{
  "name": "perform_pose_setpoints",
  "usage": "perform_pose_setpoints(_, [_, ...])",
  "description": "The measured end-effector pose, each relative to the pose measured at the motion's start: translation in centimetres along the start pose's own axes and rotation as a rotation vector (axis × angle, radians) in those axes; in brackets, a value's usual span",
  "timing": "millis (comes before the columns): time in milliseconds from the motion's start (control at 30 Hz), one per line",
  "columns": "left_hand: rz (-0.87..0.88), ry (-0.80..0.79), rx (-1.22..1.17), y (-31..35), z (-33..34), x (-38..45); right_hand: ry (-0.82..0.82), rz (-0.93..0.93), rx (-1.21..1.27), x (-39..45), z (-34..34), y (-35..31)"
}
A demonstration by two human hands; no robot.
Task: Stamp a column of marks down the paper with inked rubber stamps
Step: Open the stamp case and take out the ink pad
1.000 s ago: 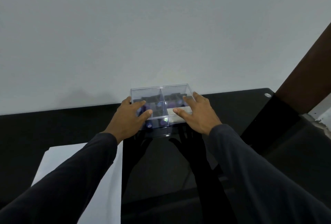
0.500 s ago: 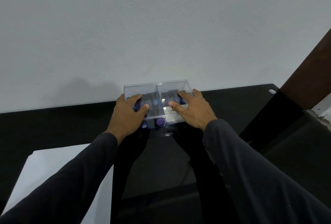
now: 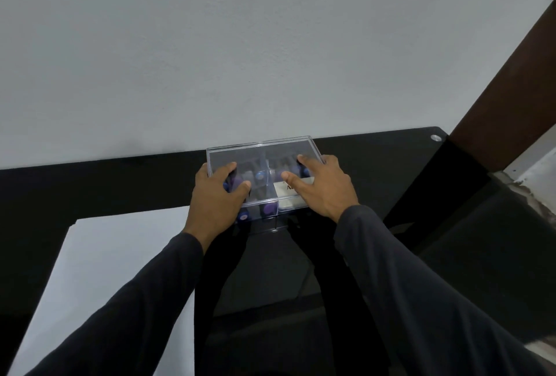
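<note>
Nearest lies the white paper (image 3: 99,279), flat on the black bench (image 3: 90,189) at the person's left, with no marks visible on it. Beyond its far right corner sits the clear plastic box (image 3: 261,165), its long axis running left to right along the wall, its divided interior showing purple-topped stamps (image 3: 259,176). The left hand (image 3: 218,195) has its grip curled over the box's left end and lid; the right hand (image 3: 323,187) grips the right end likewise. The box probably must open first, then stamps travel back and left toward the paper, nearer the left hand.
</note>
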State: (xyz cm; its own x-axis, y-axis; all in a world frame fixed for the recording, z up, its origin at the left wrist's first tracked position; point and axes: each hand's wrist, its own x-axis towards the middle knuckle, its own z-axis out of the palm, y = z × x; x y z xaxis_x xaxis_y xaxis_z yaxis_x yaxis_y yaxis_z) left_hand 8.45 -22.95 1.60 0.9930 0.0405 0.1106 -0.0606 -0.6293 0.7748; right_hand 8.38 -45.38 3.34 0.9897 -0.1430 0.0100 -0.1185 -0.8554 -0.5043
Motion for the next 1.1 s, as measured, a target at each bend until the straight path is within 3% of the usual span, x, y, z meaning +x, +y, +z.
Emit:
perform_pose_setpoints(700, [-0.012, -0.055, -0.044, 1.0, -2.4, -19.0, 0.109, 0.098, 0.024, -20.0, -1.1, 1.2])
perform_pose_setpoints(1100, [-0.057, -0.08, -0.118, 1.0, -2.7, -22.6, 0.119, 0.117, 0.006, -23.3, -0.7, 2.1])
